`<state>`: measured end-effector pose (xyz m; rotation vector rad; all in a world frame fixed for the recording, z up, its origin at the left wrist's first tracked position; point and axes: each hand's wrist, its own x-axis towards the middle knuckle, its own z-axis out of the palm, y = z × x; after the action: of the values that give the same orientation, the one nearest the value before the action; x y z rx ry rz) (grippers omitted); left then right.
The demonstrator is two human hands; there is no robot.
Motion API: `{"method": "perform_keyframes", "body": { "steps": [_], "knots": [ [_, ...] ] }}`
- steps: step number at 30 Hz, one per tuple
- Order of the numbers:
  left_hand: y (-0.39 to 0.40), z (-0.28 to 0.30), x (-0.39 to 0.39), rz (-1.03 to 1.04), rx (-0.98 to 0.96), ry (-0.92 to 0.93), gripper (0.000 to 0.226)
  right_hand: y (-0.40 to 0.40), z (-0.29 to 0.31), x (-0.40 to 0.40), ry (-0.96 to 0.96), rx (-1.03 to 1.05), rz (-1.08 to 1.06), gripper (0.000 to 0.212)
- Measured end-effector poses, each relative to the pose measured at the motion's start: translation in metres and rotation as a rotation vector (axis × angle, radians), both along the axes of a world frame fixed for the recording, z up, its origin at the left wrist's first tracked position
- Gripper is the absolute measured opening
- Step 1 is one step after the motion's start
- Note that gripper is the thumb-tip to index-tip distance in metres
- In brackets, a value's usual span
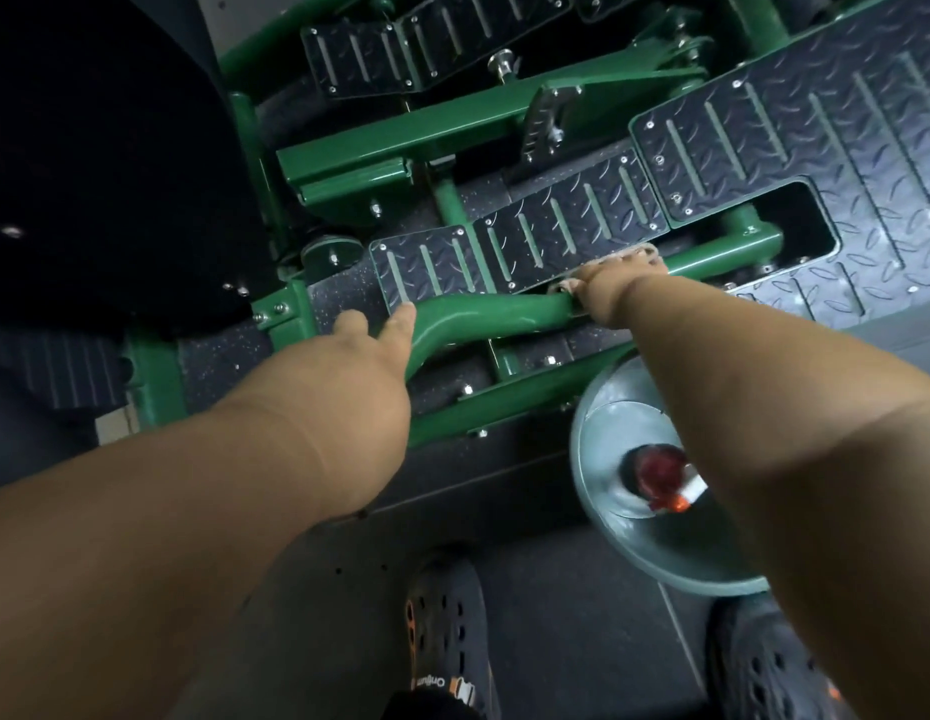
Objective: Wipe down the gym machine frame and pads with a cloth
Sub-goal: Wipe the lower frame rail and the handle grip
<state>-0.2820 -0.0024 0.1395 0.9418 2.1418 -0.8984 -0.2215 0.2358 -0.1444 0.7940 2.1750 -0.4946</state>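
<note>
A green gym machine frame (483, 309) with black tread-plate footplates (556, 231) fills the upper view. My left hand (369, 356) rests on the bend of the green tube, fingers reaching over it toward the small footplate. My right hand (608, 288) grips a pale cloth (629, 254) and presses it where the green tube meets the footplate edge. Only the cloth's edges show around my fingers. A black seat pad (89, 148) lies at the upper left.
A grey weight plate (608, 423) on a red-capped peg (660, 475) stands under my right forearm. My two dark clogs (447, 626) stand on the dark rubber floor at the bottom. A large tread-plate platform (842, 122) lies at the upper right.
</note>
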Motion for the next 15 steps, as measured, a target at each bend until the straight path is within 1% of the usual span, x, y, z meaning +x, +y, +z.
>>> {"method": "perform_keyframes", "body": {
  "steps": [3, 8, 10, 12, 15],
  "knots": [
    [0.000, -0.001, 0.001, -0.001, -0.013, -0.005, 0.110, 0.003, -0.002, 0.010, -0.023, 0.070, 0.084, 0.055],
    [-0.002, -0.001, 0.000, -0.032, 0.026, 0.007, 0.107, 0.005, -0.007, 0.024, 0.053, 0.027, 0.074, 0.058],
    [-0.004, -0.003, 0.000, -0.041, 0.036, 0.018, 0.107, 0.018, -0.006, 0.028, 0.051, 0.031, 0.104, 0.060],
    [-0.004, -0.004, 0.000, -0.046, 0.032, 0.022, 0.108, 0.038, -0.009, 0.035, 0.011, 0.087, 0.101, 0.059],
    [-0.005, -0.006, 0.000, -0.052, 0.043, 0.031, 0.108, 0.075, -0.016, 0.052, -0.038, 0.167, 0.026, 0.060]
  ]
}}
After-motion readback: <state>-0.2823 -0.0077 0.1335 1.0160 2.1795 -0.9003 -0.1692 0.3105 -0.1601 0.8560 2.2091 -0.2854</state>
